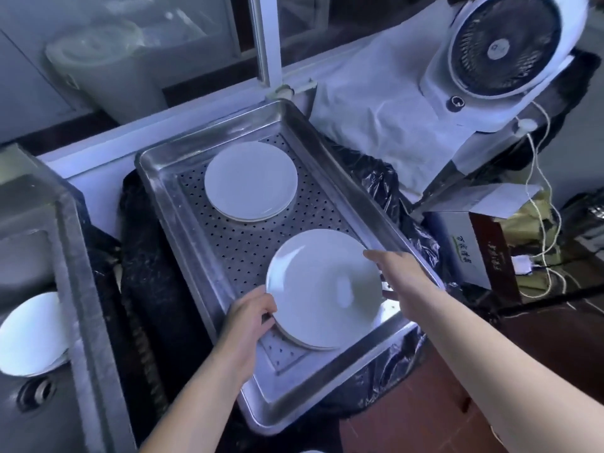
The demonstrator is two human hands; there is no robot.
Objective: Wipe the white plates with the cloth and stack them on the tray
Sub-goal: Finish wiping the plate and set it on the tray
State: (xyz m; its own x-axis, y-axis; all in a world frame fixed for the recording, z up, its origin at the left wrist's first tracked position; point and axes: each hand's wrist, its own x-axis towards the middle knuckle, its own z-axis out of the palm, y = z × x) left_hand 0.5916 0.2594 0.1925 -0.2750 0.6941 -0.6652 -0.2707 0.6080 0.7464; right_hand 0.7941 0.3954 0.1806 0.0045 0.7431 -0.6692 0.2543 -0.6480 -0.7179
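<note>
1. The tray, a perforated steel pan, fills the middle of the frame. It carries two piles: a far stack at upper centre and a near stack at lower centre, well apart from each other.
2. The plate in hand sits tilted just over the near stack, so the step looks like setting it down. To do it well, level the plate, centre it over the rims below, and lower it gently so it does not clack or slide off.
3. The left hand, lower centre, curls its fingers round the plate's left rim.
4. The right hand, right of centre, reaches to the plate's right edge; whether its fingers hold the rim or only steady it, I cannot tell.
5. More plates wait in the sink at the left edge.
6. No cloth shows.
</note>
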